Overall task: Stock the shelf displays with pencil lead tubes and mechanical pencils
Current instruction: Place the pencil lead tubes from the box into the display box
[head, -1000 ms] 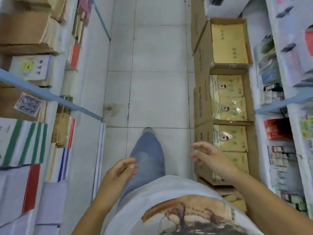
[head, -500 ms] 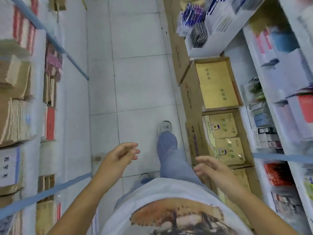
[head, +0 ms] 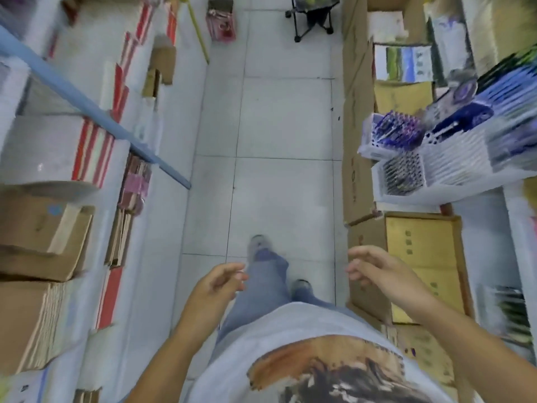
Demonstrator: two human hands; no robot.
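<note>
I look down a narrow shop aisle. My left hand (head: 216,283) hangs in front of me with loosely curled fingers and holds nothing. My right hand (head: 377,271) is raised at the same height, fingers relaxed and empty, above a cardboard box. On the right shelf stand white display trays (head: 453,164) with rows of pens or pencils; one tray holds purple and blue ones (head: 398,132), another dark ones (head: 402,175). The view is blurred, so I cannot tell lead tubes from pencils.
Open cardboard boxes (head: 357,175) with yellow envelopes (head: 418,248) line the floor on the right. Left shelves (head: 96,112) carry paper stacks and brown boxes. A black wheeled stand (head: 312,21) and a red package (head: 220,24) sit far down the tiled aisle (head: 279,181).
I have walked forward down the aisle and the view has lifted. The pen display trays on the right came closer. Both hands stay empty in front of me.
</note>
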